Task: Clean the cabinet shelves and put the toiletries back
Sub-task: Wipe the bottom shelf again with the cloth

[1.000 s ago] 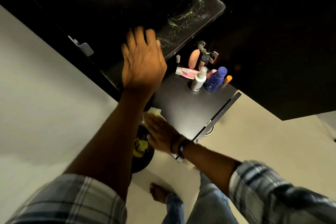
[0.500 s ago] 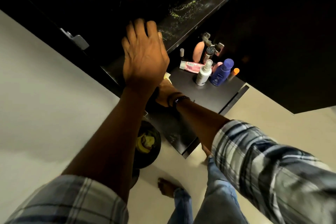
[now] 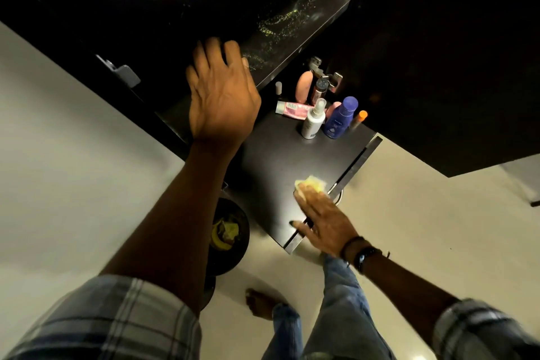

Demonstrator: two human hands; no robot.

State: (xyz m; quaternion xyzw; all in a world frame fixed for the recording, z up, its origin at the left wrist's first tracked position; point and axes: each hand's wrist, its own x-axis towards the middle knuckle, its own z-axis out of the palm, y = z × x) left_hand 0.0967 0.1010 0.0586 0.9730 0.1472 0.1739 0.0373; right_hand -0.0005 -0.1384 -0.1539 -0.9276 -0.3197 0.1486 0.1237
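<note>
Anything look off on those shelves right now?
Yes. A yellowish speckled streak runs across the upper shelf, like residue not yet wiped. On the lower shelf, the pink tube lies flat, while the white spray bottle and blue bottle beside it stand upright. Nothing looks spilled or broken.

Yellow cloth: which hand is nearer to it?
Right. The right hand presses the yellow cloth on the lower shelf; the left hand rests on the upper shelf edge.

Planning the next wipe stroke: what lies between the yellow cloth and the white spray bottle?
Nothing: the head view shows only bare dark shelf from the yellow cloth under the right hand to the white spray bottle.
</note>
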